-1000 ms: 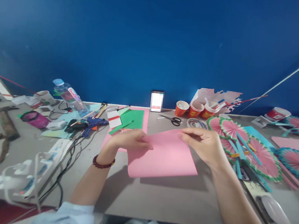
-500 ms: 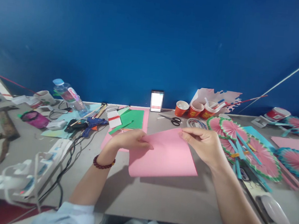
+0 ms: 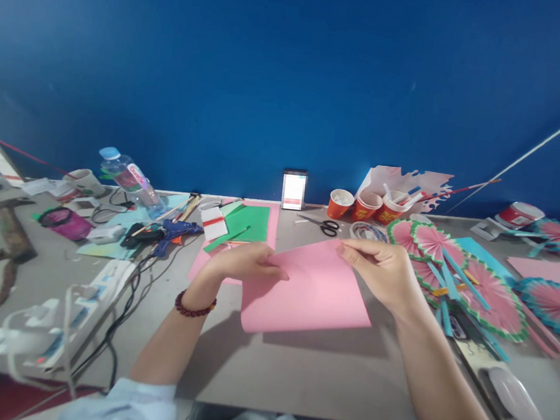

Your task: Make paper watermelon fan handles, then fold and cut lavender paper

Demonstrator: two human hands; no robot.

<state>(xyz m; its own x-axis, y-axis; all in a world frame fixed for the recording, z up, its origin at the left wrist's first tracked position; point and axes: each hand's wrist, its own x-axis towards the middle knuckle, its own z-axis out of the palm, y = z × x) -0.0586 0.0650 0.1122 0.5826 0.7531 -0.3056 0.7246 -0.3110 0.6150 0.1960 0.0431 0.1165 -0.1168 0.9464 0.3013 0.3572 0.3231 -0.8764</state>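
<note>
A sheet of pink paper [image 3: 309,295] is held up above the table, its near edge curving downward and casting a shadow below. My left hand [image 3: 250,261] grips its left side, thumb over the front; a dark bead bracelet [image 3: 195,305] circles that wrist. At the upper right corner, my right hand [image 3: 378,266] pinches the paper between thumb and fingers. Behind my left hand lie green paper [image 3: 255,224] and more pink paper [image 3: 273,219]. Black-handled scissors [image 3: 328,227] rest beyond the held sheet.
Red paper cups [image 3: 340,204] stand along the blue wall near an upright phone [image 3: 294,190]. Pink-and-green folded paper fans [image 3: 489,296] and a white mouse [image 3: 514,394] are on the right. Leftward lie a power strip [image 3: 86,313], a blue glue gun [image 3: 176,232], a bottle [image 3: 134,179] and a hammer [image 3: 13,227].
</note>
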